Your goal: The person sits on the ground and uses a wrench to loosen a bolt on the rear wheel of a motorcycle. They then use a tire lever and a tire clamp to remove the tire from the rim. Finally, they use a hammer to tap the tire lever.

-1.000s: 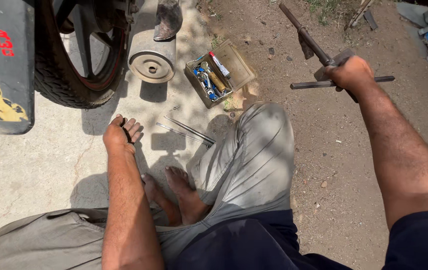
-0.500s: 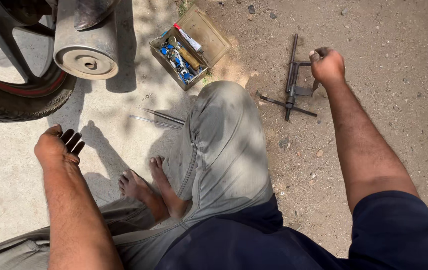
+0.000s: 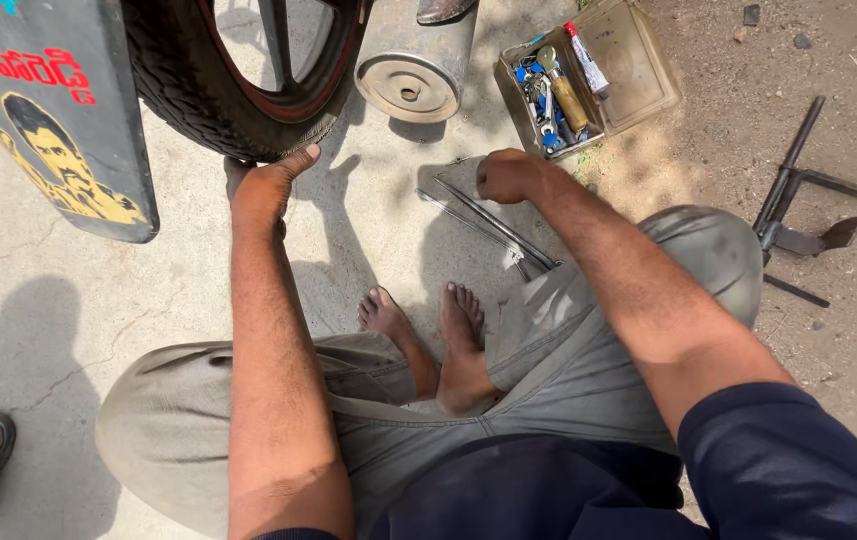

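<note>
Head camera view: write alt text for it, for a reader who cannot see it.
A person squatting barefoot on concrete rests the left hand against a motorcycle tyre and reaches the right hand to long metal rods on the ground. An open toolbox sits ahead, and a metal stand tool lies on dirt at right.

The long flat metal tyre levers (image 3: pixel 493 225) are lying side by side on the concrete, angled diagonally, one end under the closed fist. The black tyre (image 3: pixel 213 95) stands upright, worn tread, fingers resting against it.
</note>
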